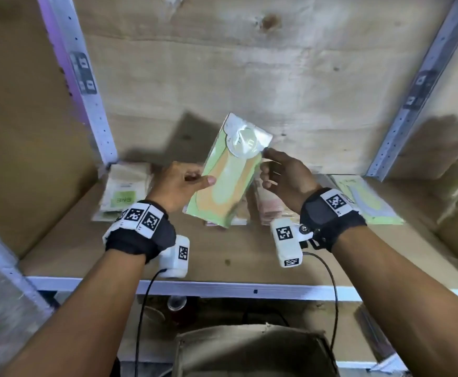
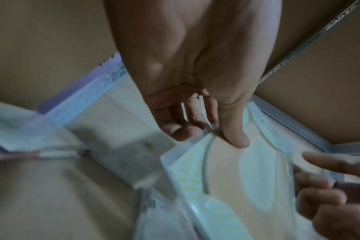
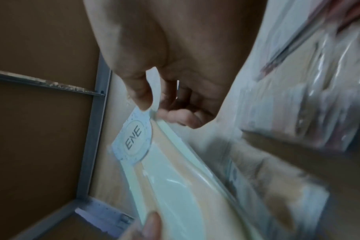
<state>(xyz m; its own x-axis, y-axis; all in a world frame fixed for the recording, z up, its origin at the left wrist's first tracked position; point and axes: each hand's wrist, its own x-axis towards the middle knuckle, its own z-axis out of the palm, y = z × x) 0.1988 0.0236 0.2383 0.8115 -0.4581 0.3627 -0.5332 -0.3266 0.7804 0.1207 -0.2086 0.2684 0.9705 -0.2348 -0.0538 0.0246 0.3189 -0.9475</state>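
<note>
A: Where's the pack?

B: I've got the flat green-and-orange card pack in a clear plastic sleeve (image 1: 229,178) up in the air between both hands. It's tilted, with the round white label (image 1: 243,141) at the far end. It sits above the bare plywood shelf board (image 1: 222,257) and touches nothing but my fingers. The right wrist view reads "ENE" on the label.

A: Left hand?

B: My left hand (image 1: 180,185) pinches the pack's left edge about mid-length. The thumb lies flat on the front and the fingers curl behind. The left wrist view shows the same.

A: Right?

B: My right hand (image 1: 283,176) pinches the right edge just by the label. One fingertip is on the front at the label's rim and the rest are curled behind the sleeve. The frames are blurred, so I can't tell more than that.

A: What else is on the shelf?

B: There's a stack of pale packs with green labels (image 1: 121,194) at the back left. A pinkish stack in plastic (image 1: 272,210) lies behind the held pack. A single green pack (image 1: 369,202) lies flat on the right. A grey perforated metal upright (image 1: 91,99) stands at the left, and a brown cardboard box (image 1: 249,349) sits below the shelf edge.
</note>
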